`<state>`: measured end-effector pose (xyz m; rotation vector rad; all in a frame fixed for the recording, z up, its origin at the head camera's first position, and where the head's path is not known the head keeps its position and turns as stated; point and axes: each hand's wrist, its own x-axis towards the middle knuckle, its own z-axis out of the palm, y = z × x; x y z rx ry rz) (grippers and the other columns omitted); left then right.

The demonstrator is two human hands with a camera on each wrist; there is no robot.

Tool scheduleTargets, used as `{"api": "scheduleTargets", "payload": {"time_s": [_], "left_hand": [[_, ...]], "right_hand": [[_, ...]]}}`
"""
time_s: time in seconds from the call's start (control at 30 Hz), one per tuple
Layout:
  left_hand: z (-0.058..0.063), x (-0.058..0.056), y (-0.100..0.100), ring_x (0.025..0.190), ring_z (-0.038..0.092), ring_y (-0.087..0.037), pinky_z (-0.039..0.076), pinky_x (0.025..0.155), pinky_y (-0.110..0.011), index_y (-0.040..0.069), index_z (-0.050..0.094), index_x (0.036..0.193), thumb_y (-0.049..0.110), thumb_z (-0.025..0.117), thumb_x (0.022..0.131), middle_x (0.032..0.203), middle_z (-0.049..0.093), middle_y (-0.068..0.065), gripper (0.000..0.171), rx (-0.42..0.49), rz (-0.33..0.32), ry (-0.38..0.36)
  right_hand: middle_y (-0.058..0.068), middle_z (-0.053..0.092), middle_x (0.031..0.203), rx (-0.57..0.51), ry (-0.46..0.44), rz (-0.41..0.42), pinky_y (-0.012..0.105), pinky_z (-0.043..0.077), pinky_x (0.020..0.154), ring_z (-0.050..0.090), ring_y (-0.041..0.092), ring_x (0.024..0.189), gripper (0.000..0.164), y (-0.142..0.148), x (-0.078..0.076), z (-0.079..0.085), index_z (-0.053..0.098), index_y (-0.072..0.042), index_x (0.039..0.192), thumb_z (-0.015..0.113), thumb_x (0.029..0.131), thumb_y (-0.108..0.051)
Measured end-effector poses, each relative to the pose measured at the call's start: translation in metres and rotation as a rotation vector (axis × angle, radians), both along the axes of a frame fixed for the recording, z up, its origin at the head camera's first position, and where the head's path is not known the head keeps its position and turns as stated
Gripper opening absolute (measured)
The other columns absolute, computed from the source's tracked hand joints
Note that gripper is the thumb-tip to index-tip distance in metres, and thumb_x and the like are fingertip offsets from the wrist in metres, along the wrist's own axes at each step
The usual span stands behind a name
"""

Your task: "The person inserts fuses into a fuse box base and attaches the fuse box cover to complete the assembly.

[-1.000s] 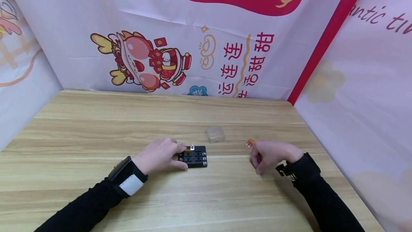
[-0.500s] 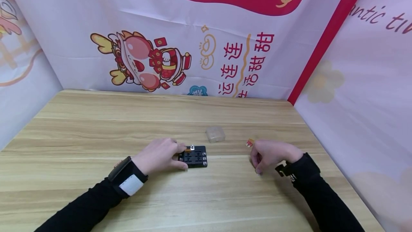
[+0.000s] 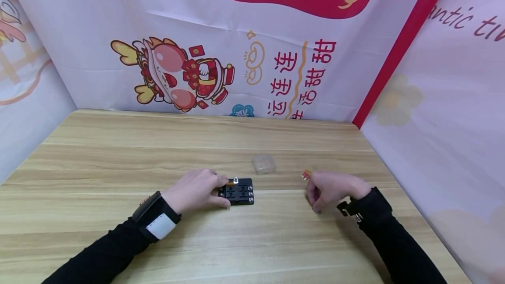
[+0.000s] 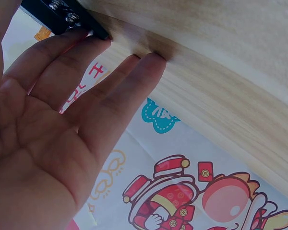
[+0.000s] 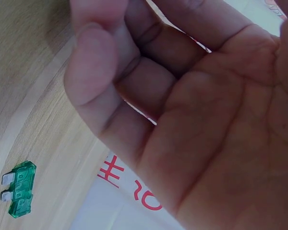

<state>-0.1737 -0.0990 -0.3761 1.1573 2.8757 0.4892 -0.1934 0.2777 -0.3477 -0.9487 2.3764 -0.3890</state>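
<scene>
A black fuse block (image 3: 240, 193) with rows of slots and screw terminals lies on the table, an orange blade fuse (image 3: 230, 184) at its far left. My left hand (image 3: 199, 191) grips its left end between thumb and fingers. Underneath the block's edge, the fingertips show in the left wrist view. To the right, my right hand (image 3: 333, 187) is lowered to the table, thumb and forefinger pinched over a small piece, mostly hidden. A green blade fuse (image 5: 23, 189) with two metal prongs lies near that hand in the right wrist view.
A clear plastic cover (image 3: 264, 164) lies on the table behind the fuse block. Red and orange fuses (image 3: 306, 174) sit just beyond the right hand's knuckles. Printed cloth (image 3: 236, 56) hangs along the table's back and both sides.
The right fingertips have shifted very slightly up and left, and the tiny piece under them shows differently. The left hand and the fuse block have stayed still.
</scene>
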Motion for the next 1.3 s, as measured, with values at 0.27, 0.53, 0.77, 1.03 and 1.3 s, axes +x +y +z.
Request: {"api": "scheduleTargets", "payload": {"time_s": [0.27,0.53,0.77,1.03,1.3], "left_hand": [[0.0002,0.0008,0.0004,0.070,0.051,-0.010,0.042,0.059,-0.027,0.012,0.073,0.115,0.051,0.078,0.078,0.092,0.066,0.000,0.053,-0.007,-0.006,0.018],[0.0018,0.0003,0.0000,0.072,0.051,-0.011,0.043,0.061,-0.028,0.011,0.073,0.116,0.049,0.078,0.079,0.096,0.067,-0.002,0.053,-0.008,-0.006,0.004],[0.0017,0.0001,-0.0005,0.073,0.052,-0.011,0.044,0.062,-0.029,0.010,0.072,0.118,0.049,0.078,0.079,0.099,0.067,-0.003,0.055,-0.013,-0.003,0.004],[0.0023,0.0009,0.0002,0.074,0.052,-0.012,0.044,0.062,-0.029,0.010,0.072,0.117,0.049,0.078,0.079,0.100,0.067,-0.002,0.055,-0.019,0.004,0.005],[0.0031,0.0016,0.0001,0.071,0.050,-0.012,0.042,0.059,-0.029,0.010,0.073,0.115,0.048,0.079,0.079,0.093,0.065,-0.001,0.053,-0.012,0.001,0.007]], "right_hand": [[-0.013,0.057,0.061,0.002,0.020,0.023,0.023,0.043,0.055,0.051,0.001,0.057,0.022,0.0003,-0.0001,-0.0002,0.067,-0.019,0.066,0.078,0.073,-0.002],[-0.014,0.055,0.061,0.003,0.029,0.027,0.023,0.042,0.055,0.050,0.001,0.057,0.020,-0.0002,-0.0004,0.0014,0.065,-0.018,0.066,0.076,0.075,-0.003],[-0.014,0.054,0.061,0.015,0.039,0.026,0.023,0.041,0.054,0.048,0.001,0.057,0.020,-0.0011,0.0002,0.0024,0.064,-0.018,0.066,0.074,0.076,-0.004],[-0.015,0.052,0.060,-0.005,0.043,0.025,0.022,0.039,0.053,0.047,0.001,0.055,0.020,-0.0012,0.0008,0.0015,0.063,-0.019,0.065,0.075,0.075,-0.006],[-0.015,0.050,0.059,-0.024,0.047,0.009,0.022,0.038,0.052,0.046,0.000,0.054,0.021,-0.0011,0.0016,0.0016,0.060,-0.019,0.064,0.073,0.074,-0.006]]}}
